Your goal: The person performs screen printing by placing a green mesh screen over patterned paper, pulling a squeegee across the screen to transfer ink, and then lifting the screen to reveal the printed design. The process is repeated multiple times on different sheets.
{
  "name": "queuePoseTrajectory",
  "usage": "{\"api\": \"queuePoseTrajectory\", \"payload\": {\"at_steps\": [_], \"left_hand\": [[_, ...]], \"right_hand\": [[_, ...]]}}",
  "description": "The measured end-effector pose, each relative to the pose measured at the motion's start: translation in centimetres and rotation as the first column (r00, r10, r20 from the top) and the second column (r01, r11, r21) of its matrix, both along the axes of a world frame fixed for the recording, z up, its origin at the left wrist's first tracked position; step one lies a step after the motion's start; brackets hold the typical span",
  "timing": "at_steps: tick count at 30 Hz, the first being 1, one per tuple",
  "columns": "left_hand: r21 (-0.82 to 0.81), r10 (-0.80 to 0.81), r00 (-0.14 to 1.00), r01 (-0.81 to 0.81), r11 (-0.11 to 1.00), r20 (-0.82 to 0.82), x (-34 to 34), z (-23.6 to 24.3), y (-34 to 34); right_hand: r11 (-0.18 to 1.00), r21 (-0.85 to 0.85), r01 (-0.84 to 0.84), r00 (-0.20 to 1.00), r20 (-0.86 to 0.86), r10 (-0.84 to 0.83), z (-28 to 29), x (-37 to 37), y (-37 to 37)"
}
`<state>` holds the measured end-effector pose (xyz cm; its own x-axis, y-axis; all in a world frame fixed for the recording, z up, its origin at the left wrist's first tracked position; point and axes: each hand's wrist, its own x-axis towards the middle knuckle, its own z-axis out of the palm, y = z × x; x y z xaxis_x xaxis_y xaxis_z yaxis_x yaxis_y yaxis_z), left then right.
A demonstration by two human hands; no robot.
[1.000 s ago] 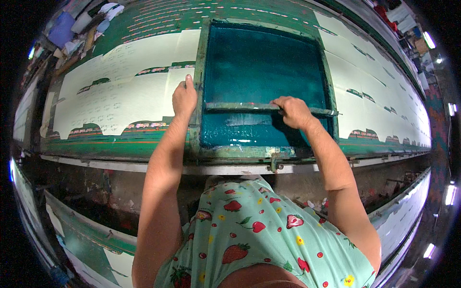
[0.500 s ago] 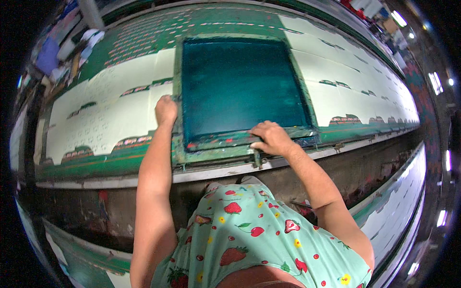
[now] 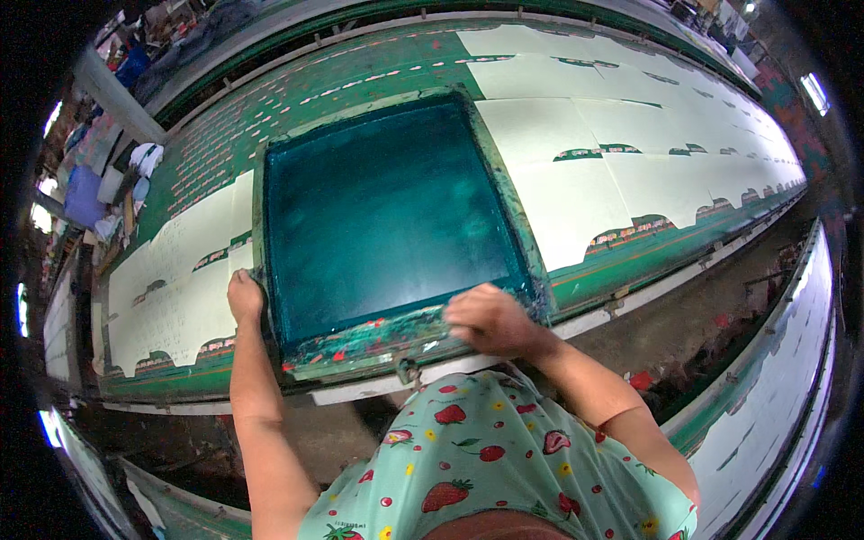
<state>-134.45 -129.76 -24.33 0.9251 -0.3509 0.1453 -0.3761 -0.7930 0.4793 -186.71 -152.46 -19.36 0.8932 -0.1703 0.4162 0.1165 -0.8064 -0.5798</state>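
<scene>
Right of the left hand, touching, framed teal screen

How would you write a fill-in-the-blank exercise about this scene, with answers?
The left hand is at the frame's ____ side.
The right hand is by the frame's near ____ corner.
Around the pale sheets, the table is mostly ____.
The garment's largest printed fruits are ____.

Missing words: left; right; green; strawberries.

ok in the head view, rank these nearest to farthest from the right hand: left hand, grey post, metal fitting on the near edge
From the right hand:
1. Metal fitting: just to its left, nearer the body.
2. Left hand: farther left, at the left side of the screen frame.
3. Grey post: upper left, beyond the printing table.
</scene>
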Motion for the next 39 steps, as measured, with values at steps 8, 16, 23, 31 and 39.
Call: {"api": "queuePoseTrajectory", "payload": {"at_steps": [8, 16, 23, 31, 39], "left_hand": [[0.193, 0.083, 0.994, -0.096, 0.976, 0.076, -1.2, 1.2, -1.5], [0.156, 0.087, 0.996, -0.092, 0.984, 0.038, -0.6, 0.8, -0.8], [0.071, 0.141, 0.977, -0.131, 0.989, -0.162, -0.1, 0.6, -0.4], [-0.091, 0.082, 0.95, -0.115, 0.989, -0.301, 1.8, -1.5, -0.1], [-0.355, 0.058, 0.876, -0.254, 0.9, -0.479, 4.6, -1.8, 0.3]], "right_hand": [[0.89, -0.039, 0.453, 0.891, 0.006, -0.454, -1.9, -5.4, -13.2], [0.635, 0.739, 0.225, 0.818, 0.211, -0.536, -9.3, -3.0, -16.3], [0.336, 0.863, 0.378, 0.694, -0.025, -0.719, -8.4, -3.7, -15.7], [0.229, 0.939, 0.257, 0.753, -0.046, -0.657, -4.4, -4.3, -15.7], [0.302, 0.951, 0.07, 0.86, 0.096, -0.501, -0.1, -3.2, -17.4]]}}
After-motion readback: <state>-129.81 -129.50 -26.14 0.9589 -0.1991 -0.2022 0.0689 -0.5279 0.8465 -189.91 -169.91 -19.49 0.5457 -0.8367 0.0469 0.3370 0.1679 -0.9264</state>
